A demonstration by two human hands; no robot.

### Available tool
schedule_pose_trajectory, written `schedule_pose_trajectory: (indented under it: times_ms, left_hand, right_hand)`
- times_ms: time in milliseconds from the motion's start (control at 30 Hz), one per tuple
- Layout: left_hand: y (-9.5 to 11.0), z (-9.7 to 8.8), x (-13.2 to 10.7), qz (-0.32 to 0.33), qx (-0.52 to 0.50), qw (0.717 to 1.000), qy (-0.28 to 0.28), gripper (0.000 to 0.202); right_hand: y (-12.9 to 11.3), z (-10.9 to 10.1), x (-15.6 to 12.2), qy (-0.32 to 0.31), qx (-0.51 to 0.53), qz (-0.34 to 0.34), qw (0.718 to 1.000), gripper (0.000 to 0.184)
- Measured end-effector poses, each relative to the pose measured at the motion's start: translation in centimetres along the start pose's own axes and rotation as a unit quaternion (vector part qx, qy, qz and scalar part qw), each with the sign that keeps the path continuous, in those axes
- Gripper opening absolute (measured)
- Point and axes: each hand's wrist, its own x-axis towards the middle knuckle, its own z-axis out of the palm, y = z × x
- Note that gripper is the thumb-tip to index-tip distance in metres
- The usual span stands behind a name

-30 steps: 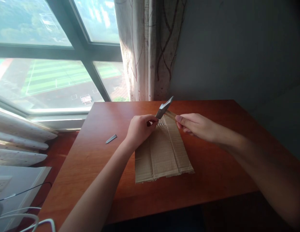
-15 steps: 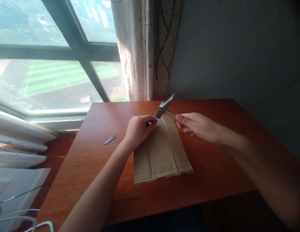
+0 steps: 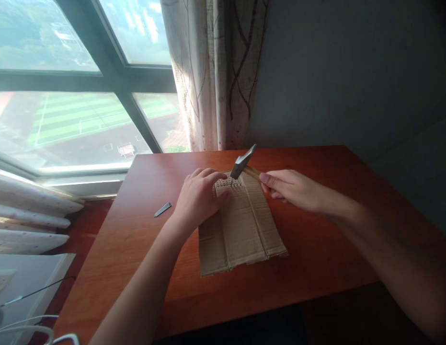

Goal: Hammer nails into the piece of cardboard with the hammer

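R hand clenched round the wooden handle of the hammer. Head tilted, face down, hanging just above far edge of cardboard. Cardboard lies flat on table.

Nails set in rows at cardboard's far-left corner, approx. under the hammer face. Can't tell if the face touches one.

L hand flat on that same corner, fingers loose & spread, grasping nothing visible. Thumb just beside the nails.

Spare nails on table, well left of cardboard.

Judgement: nail-driving step, w/ hammer poised over the rows and L hand pinning the sheet. Next blow calls for a short, square drop onto one nail head. Thumb must be clear of the rows and cardboard kept from sliding.
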Motion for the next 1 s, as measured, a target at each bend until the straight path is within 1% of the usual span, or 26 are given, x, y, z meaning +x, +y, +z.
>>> schedule_pose_trajectory:
  times_ms: [100, 200, 333, 500, 667, 800, 900, 1000]
  left_hand:
    - [0.0, 0.1, -0.6, -0.012, 0.027, 0.999, -0.025, 0.026]
    - [-0.1, 0.4, -0.9, -0.022, 0.034, 0.998, -0.037, 0.023]
    - [0.0, 0.5, -1.0, -0.028, 0.035, 0.998, -0.036, 0.022]
    - [0.0, 0.4, -1.0, -0.026, 0.032, 0.999, -0.035, 0.022]
    - [0.0, 0.4, -1.1, -0.032, 0.031, 0.998, -0.040, 0.023]
    - [0.0, 0.4, -1.1, -0.033, 0.034, 0.998, -0.043, 0.023]
    - [0.0, 0.4, -1.1, -0.034, 0.035, 0.998, -0.040, 0.023]
    - [0.0, 0.5, -1.1, -0.033, 0.035, 0.998, -0.040, 0.024]
  right_hand:
    - [-0.1, -0.2, 0.2, 0.000, 0.017, -0.007, 1.000, 0.056]
    - [0.0, 0.0, 0.5, -0.011, 0.003, -0.003, 1.000, 0.057]
    - [0.2, 0.3, 0.7, -0.021, -0.030, 0.002, 0.999, 0.057]
    - [0.5, 0.8, 0.7, -0.013, -0.014, 0.001, 1.000, 0.056]
    - [1.1, 1.1, 1.1, -0.027, -0.040, 0.000, 0.999, 0.057]
    - [1.0, 1.2, 1.2, -0.027, -0.050, 0.018, 0.998, 0.057]
    - [1.0, 1.4, 1.2, -0.031, -0.062, 0.016, 0.997, 0.057]
    - [1.1, 1.4, 1.2, -0.027, -0.050, 0.009, 0.998, 0.056]
